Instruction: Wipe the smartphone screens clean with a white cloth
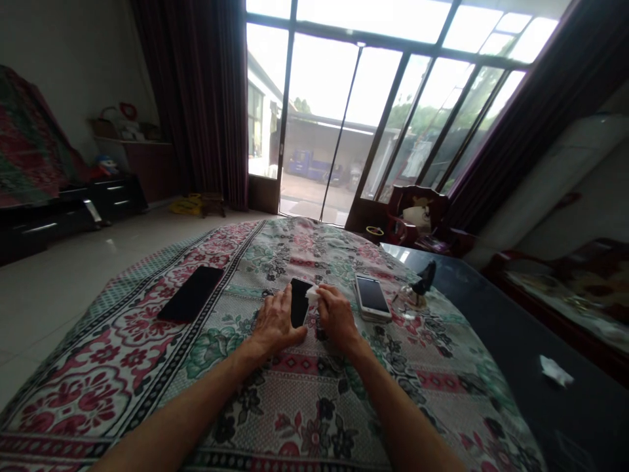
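Note:
A black phone [299, 300] lies face up on the floral cloth [304, 393] in front of me. My left hand [275, 322] rests on its left edge with fingers and thumb closed along the side, holding it in place. My right hand [335, 314] is closed on a small white wipe [311, 293] that touches the phone's upper right corner. A larger black phone [191, 293] lies to the left, and a white-framed phone [372, 295] lies to the right, both untouched.
A small dark bird-shaped figure [422, 282] on a clear base stands right of the white phone. A crumpled white tissue [555, 371] lies on the dark glass tabletop [491, 314] at right. Wooden chairs and a window wall are beyond.

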A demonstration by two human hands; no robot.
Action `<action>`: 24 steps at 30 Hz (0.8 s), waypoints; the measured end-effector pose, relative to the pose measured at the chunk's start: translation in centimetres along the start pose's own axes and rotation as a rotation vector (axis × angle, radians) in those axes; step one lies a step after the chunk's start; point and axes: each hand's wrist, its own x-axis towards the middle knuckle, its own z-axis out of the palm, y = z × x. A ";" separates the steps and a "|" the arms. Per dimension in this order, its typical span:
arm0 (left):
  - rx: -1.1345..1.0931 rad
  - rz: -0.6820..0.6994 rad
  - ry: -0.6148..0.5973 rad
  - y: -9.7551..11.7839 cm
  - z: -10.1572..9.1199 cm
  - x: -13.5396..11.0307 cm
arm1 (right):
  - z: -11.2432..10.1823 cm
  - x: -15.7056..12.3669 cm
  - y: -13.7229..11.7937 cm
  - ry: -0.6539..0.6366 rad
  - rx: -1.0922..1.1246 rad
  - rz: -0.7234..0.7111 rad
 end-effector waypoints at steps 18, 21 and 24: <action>0.188 -0.107 -0.061 -0.5 -2.8 -0.8 | 2.3 1.8 0.4 0.016 -0.014 0.039; 0.191 -0.106 -0.043 0.0 -2.2 -0.4 | 2.9 3.9 0.3 -0.001 -0.045 0.070; 0.180 -0.107 -0.058 0.0 -2.2 0.0 | 4.1 5.7 0.2 -0.037 -0.094 0.102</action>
